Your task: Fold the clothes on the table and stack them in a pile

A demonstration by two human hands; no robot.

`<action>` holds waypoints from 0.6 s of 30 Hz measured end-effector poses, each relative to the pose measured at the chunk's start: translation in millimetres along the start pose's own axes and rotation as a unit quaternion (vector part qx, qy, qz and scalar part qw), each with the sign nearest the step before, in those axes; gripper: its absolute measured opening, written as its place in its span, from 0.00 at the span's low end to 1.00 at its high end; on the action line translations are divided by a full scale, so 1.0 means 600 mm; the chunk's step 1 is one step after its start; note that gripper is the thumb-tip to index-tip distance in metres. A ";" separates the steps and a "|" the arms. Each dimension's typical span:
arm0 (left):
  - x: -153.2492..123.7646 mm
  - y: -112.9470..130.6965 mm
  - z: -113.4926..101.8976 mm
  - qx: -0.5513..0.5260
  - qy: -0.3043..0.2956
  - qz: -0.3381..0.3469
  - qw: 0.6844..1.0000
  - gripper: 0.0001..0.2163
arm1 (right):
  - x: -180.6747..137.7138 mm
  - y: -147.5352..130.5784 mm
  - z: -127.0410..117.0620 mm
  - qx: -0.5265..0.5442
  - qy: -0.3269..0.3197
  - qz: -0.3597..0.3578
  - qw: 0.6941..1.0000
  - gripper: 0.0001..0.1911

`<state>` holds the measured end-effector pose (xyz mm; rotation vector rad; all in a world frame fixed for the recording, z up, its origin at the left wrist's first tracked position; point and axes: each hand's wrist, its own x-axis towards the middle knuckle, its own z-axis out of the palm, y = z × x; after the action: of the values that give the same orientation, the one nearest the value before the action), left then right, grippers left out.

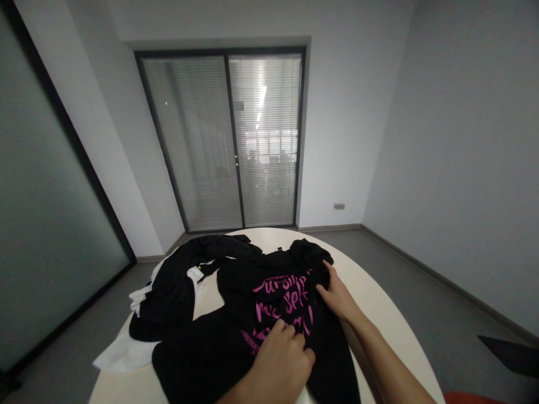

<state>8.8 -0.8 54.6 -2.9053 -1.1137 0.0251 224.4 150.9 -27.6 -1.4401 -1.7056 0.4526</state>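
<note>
A black sweatshirt (240, 275) with pink lettering on its front lies spread and wrinkled over the table. My left hand (284, 356) is on its lower front, just below the lettering, fingers curled into the cloth. Up at the garment's right side, near the shoulder, my right hand (337, 292) grips the black fabric between thumb and fingers. The fingertips of both hands are partly hidden. To the left is a heap of dark clothing (168, 286) with white pieces showing at its edges.
The clothes lie on a round cream table (387, 314). White fabric (124, 353) hangs at its left edge. Beyond stand a glazed door with blinds (193, 146) and pale walls. A dark angular object (511, 353) and something orange (469, 398) are at the lower right.
</note>
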 end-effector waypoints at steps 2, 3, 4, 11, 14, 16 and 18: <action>0.010 0.005 0.018 -0.005 -0.009 0.045 0.999 0.11 | -0.004 0.002 0.011 0.007 -0.012 -0.025 1.000 0.41; 0.014 0.008 0.029 -0.011 -0.020 0.073 0.997 0.11 | -0.006 0.004 0.015 0.003 -0.016 -0.031 0.999 0.41; 0.018 0.011 0.039 -0.020 -0.032 0.096 0.995 0.12 | -0.007 0.005 0.019 -0.006 -0.019 -0.033 0.999 0.41; -0.005 0.015 0.040 -0.094 -0.025 0.146 0.984 0.15 | -0.017 -0.005 0.026 -0.152 -0.059 -0.082 0.983 0.37; -0.019 0.004 0.035 -0.116 0.008 0.142 0.983 0.19 | -0.023 -0.025 0.020 -0.229 -0.069 -0.080 0.968 0.37; -0.025 -0.005 0.040 -0.138 0.019 0.155 0.978 0.20 | -0.027 -0.038 0.013 -0.272 -0.081 -0.075 0.956 0.35; -0.029 -0.012 0.053 -0.159 0.028 0.171 0.972 0.22 | -0.030 -0.049 0.001 -0.307 -0.102 -0.073 0.943 0.34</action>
<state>-9.8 -6.6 23.4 -3.3209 -0.6448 -0.2475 205.1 126.0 -13.4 -1.7180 -2.2306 -0.0300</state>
